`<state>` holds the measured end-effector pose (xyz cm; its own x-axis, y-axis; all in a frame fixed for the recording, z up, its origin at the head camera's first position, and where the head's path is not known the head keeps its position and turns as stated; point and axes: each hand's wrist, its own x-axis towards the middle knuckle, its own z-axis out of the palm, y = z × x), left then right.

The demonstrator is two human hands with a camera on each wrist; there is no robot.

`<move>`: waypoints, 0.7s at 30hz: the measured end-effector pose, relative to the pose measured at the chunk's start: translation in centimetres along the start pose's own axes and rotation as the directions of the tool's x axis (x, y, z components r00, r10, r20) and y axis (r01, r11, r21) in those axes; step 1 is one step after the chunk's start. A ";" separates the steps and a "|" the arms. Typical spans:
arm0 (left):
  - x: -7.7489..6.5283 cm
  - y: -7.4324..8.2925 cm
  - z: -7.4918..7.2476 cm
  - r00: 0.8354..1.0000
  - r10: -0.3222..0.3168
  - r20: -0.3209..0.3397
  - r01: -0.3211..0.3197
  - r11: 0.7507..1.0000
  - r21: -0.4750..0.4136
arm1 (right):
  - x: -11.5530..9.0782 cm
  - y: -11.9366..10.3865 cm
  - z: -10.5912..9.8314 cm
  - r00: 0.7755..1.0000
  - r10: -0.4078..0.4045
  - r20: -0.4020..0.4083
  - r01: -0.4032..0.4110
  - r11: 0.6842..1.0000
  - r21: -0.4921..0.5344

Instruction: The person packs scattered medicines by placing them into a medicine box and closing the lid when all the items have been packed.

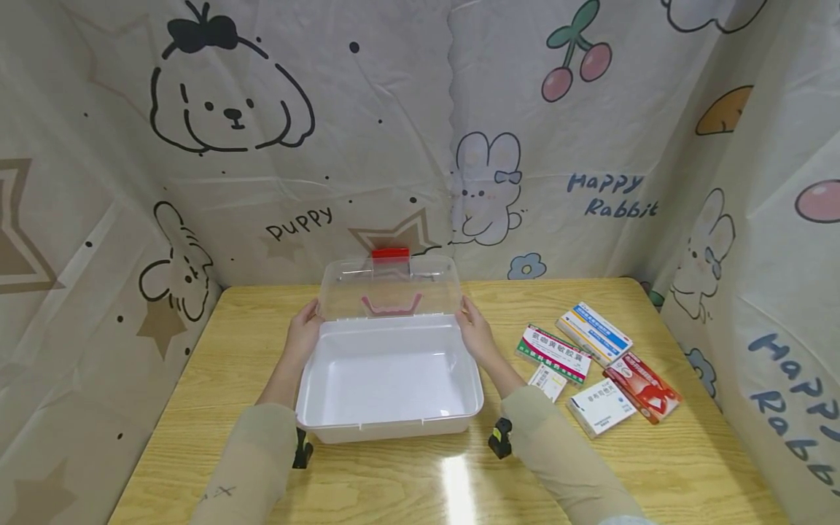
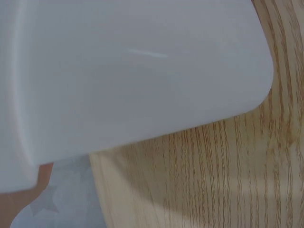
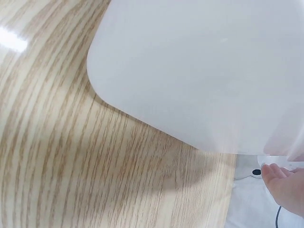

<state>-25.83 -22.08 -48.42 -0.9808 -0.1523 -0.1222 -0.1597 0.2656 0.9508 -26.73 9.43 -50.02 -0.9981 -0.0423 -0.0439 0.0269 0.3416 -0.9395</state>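
Note:
A white plastic storage box [image 1: 394, 375] stands on the table with its clear lid [image 1: 341, 288] raised at the back. A red latch [image 1: 390, 254] sits on the lid's far edge, and a pink handle [image 1: 391, 309] shows on the lid. My left hand [image 1: 304, 332] grips the box's back left corner by the hinge. At the opposite back corner my right hand [image 1: 477, 334] holds the box; its fingers [image 3: 280, 183] show beyond the rim in the right wrist view. The box side [image 2: 142, 80] fills most of the left wrist view and hides nearly all of that hand.
Right of the box lie several medicine packets: a blue-and-white box [image 1: 596, 332], a green-and-red striped box [image 1: 554, 354], a red packet [image 1: 643, 386], a white box [image 1: 600, 406] and a small white carton [image 1: 547, 381]. A printed curtain [image 1: 394, 168] borders the wooden table [image 1: 230, 350].

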 end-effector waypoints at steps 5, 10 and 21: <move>-0.1 0.2 0.0 1.000 -0.020 -0.003 0.021 0.999 0.037 | -0.1 -0.4 -0.1 1.000 0.017 0.018 -0.018 0.999 0.041; -0.1 0.2 0.1 0.999 -0.033 -0.013 0.034 0.998 0.049 | -0.1 -0.4 -0.1 1.000 0.015 0.019 -0.015 0.999 0.038; 0.1 0.2 0.0 1.000 -0.007 -0.026 0.011 0.989 0.147 | -0.1 -0.5 -0.1 0.999 0.038 -0.001 -0.038 0.999 0.036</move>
<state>-25.96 -22.08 -48.24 -0.9763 -0.1793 -0.1209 -0.1848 0.4013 0.8971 -26.64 9.37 -49.50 -0.9964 -0.0279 -0.0795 0.0670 0.3092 -0.9486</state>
